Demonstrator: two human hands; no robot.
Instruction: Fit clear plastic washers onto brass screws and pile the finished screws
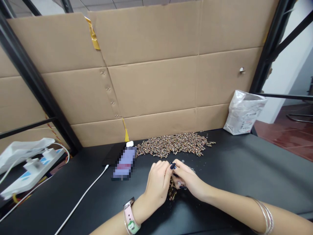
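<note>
The left hand [158, 179] and right hand [188, 179] meet, fingers curled, seemingly at fine fingertip work; I cannot tell what they grip. Screws [172, 195] lie between and below them, nearer than the big heap [173, 145]; a steady pinch seems called for next.

Screws [172, 193] partly behind left hand [158, 179]

Black worktable [234, 169] in front of a brown cardboard screen [151, 88], between black metal posts [36, 85].
The screen stands upright at the back of the worktable, with yellow tape [93, 36] along a seam. Beyond the right post are a white wall [290, 62] and reddish floor tiles [278, 130]; grey tiles [129, 3] show above the screen's top edge. Light leaves a soft sheen on the worktable.
</note>
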